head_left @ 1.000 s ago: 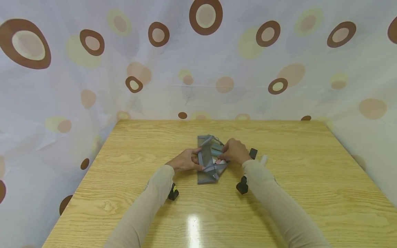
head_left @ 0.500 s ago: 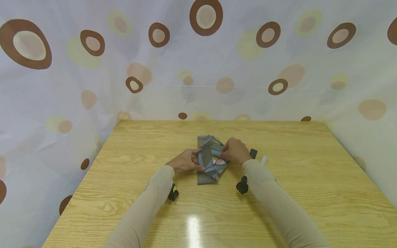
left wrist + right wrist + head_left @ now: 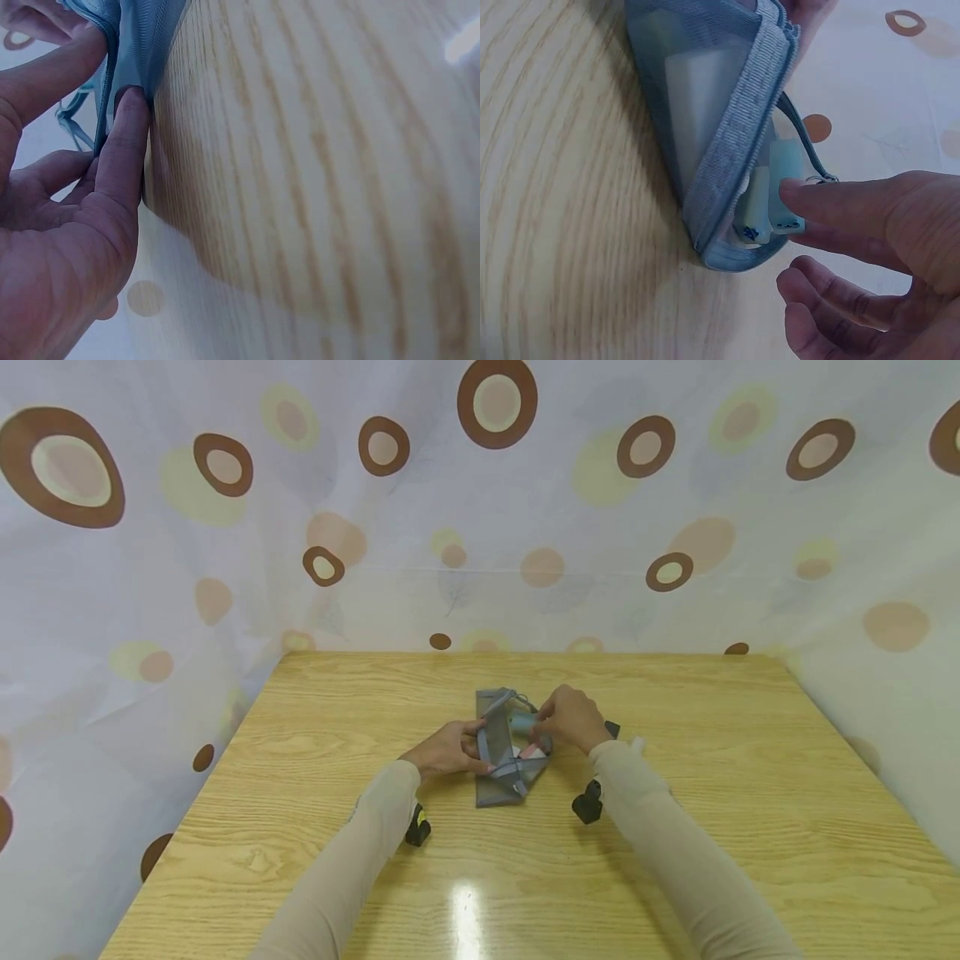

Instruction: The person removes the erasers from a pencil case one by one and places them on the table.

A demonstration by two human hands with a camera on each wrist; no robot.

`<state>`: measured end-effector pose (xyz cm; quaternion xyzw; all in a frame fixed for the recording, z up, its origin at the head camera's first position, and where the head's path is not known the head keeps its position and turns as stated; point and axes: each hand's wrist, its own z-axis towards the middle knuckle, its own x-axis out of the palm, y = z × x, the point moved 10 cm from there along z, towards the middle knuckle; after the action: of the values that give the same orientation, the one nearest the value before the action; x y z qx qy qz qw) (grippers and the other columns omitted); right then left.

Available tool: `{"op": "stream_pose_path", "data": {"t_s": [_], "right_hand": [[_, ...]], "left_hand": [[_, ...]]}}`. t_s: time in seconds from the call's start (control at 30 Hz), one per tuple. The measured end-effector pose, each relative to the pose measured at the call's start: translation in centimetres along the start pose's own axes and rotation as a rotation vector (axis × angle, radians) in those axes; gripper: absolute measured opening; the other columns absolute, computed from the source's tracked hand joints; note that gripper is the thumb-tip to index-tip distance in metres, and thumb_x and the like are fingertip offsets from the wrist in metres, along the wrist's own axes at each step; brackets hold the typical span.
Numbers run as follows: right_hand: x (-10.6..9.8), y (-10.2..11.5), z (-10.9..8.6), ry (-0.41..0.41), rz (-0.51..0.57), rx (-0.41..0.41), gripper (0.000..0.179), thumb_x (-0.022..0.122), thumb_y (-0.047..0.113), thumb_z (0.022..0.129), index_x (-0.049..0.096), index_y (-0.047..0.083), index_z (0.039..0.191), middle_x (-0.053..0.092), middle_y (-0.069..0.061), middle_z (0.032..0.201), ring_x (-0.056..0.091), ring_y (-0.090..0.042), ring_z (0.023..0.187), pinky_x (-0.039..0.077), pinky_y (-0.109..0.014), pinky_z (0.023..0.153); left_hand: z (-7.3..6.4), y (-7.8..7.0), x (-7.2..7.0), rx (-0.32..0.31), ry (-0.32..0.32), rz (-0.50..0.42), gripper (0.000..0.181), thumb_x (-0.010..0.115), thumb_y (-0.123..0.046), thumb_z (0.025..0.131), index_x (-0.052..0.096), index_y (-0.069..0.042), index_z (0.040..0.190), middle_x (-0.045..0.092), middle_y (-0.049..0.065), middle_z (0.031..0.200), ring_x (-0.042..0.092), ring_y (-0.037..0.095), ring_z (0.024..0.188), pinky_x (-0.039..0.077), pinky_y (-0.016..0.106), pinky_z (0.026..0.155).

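Observation:
A grey-blue mesh zip pouch [image 3: 497, 789] lies on the table with its mouth open toward the right. My left hand [image 3: 446, 749] holds the near side of that mouth, thumb and fingers spread along the zip edge. In the right wrist view my right hand [image 3: 870, 247] pinches a light blue stick [image 3: 784, 165] between thumb and forefinger, at the pouch's opening; its other fingers are loosely bent. Beside it in the mouth is a pale green stick [image 3: 754, 206] with a small dark mark on its end. A white block [image 3: 697, 97] shows through the mesh.
Just beyond the right wrist lie a small black object [image 3: 612, 729] and a white piece [image 3: 637, 744], both partly covered by the arm. A pinkish item [image 3: 530, 750] shows in the pouch mouth. A spotted curtain [image 3: 495, 510] stands behind the wooden table [image 3: 360, 693].
My right hand has risen slightly at the pouch's mouth. Two light blue strips showed side by side there earlier; one shows now. The left hand has stayed in place on the pouch.

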<state>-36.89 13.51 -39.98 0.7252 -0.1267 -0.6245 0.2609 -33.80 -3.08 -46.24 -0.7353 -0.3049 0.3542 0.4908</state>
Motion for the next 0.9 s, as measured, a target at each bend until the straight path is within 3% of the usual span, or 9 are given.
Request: {"op": "stream_pose_path", "data": {"t_s": [0.43,0.6,0.9], "right_hand": [[-1.7,-0.3,-0.6,-0.008,0.022,-0.046,0.03,0.083,0.023,0.085,0.079,-0.001,0.103,0.073,-0.019,0.113,0.067,-0.04,0.103,0.056,-0.054,0.087],[-2.9,-0.9,-1.0,-0.007,0.028,-0.029,0.031,0.081,0.022,0.087,0.078,-0.002,0.107,0.071,-0.022,0.118,0.064,-0.044,0.111,0.052,-0.058,0.094],[-4.1,-2.3,-1.5,-0.01,0.019,0.005,0.033,0.077,0.024,0.091,0.076,-0.003,0.11,0.07,-0.024,0.118,0.063,-0.045,0.111,0.051,-0.06,0.095]], "left_hand": [[0.1,0.1,0.0,0.003,0.0,0.004,0.092,0.076,0.007,0.086,0.021,0.0,0.16,0.045,0.021,0.145,0.067,0.031,0.114,0.056,0.035,0.095],[0.1,0.1,0.1,0.007,0.005,0.005,0.093,0.076,0.007,0.086,0.02,0.001,0.16,0.046,0.021,0.145,0.067,0.031,0.114,0.055,0.036,0.097],[-0.1,-0.3,0.2,0.003,-0.001,0.016,0.092,0.076,0.007,0.086,0.02,0.001,0.16,0.044,0.022,0.147,0.067,0.031,0.114,0.055,0.036,0.097]]}}
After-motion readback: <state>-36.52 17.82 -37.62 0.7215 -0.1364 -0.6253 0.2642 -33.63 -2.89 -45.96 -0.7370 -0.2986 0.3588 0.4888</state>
